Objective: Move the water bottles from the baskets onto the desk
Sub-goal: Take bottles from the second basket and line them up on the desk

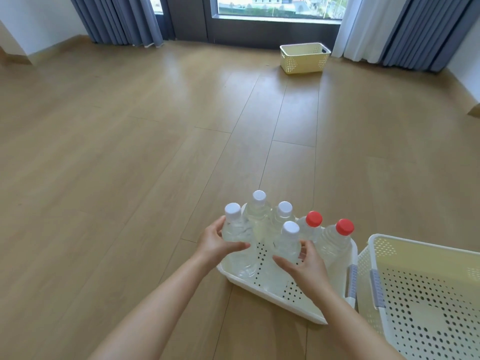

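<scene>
Six clear plastic water bottles (259,216) (four white-capped, two red-capped) stood upright in the white perforated basket (272,294); left hand (217,242) and right hand (304,266) each gripped one.

I stand in a home room: wood-plank floor (130,152), blue curtains (117,19) flanking a large window (278,7), a yellow basket (304,58) just below that window.

Light-brown wood-plank floor (130,141) w/ daylight glare, dark-framed window (275,19) at back btwn grey-blue pleated curtains (117,19), white walls (39,16) at sides.
</scene>
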{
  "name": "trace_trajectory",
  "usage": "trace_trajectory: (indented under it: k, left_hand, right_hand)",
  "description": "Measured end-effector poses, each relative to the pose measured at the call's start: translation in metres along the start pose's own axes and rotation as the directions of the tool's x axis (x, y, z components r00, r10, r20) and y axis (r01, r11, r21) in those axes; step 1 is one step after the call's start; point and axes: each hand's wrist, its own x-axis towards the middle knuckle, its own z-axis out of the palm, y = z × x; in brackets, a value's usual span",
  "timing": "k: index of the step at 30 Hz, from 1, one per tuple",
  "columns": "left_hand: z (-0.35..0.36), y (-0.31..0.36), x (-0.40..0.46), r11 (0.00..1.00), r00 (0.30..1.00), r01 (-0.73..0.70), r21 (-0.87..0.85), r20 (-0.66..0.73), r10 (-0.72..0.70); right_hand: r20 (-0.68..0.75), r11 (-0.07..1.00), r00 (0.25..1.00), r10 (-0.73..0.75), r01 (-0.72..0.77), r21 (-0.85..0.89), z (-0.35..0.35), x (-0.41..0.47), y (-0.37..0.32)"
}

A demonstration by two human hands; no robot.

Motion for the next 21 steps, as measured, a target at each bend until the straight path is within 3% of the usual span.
trace_trajectory:
  k: [6, 9, 13, 16, 18, 21]
  left_hand:
    - [-0.030, 0.044, -0.021, 0.966, 0.999, -0.043, -0.256, -0.032, 0.036]
    - [-0.040, 0.065, -0.029, 0.894, 0.998, -0.044, -0.446, 0.026, 0.062]
    - [-0.034, 0.097, -0.053, 0.759, 0.989, -0.015, -0.651, 0.104, 0.109]
    - [-0.016, 0.102, -0.067, 0.770, 0.994, 0.052, -0.635, 0.106, 0.021]
    - [-0.006, 0.098, -0.075, 0.741, 0.978, 0.134, -0.658, 0.207, 0.007]
    - [0.006, 0.082, -0.079, 0.675, 0.924, 0.260, -0.691, 0.380, 0.034]
  right_hand:
    - [-0.063, 0.944, 0.997, -0.042, 0.060, 0.324, -0.040, -0.016, -0.044]
    - [-0.055, 0.878, 0.996, -0.074, 0.091, 0.470, -0.063, -0.023, -0.065]
    - [0.089, 0.736, 0.993, -0.081, -0.001, 0.677, -0.083, -0.032, -0.085]
    - [0.248, 0.611, 0.963, -0.104, -0.135, 0.780, -0.088, -0.044, -0.093]
    - [0.318, 0.593, 0.941, -0.114, -0.192, 0.782, -0.085, -0.052, -0.091]
    - [0.374, 0.650, 0.919, -0.121, -0.212, 0.730, -0.076, -0.061, -0.084]
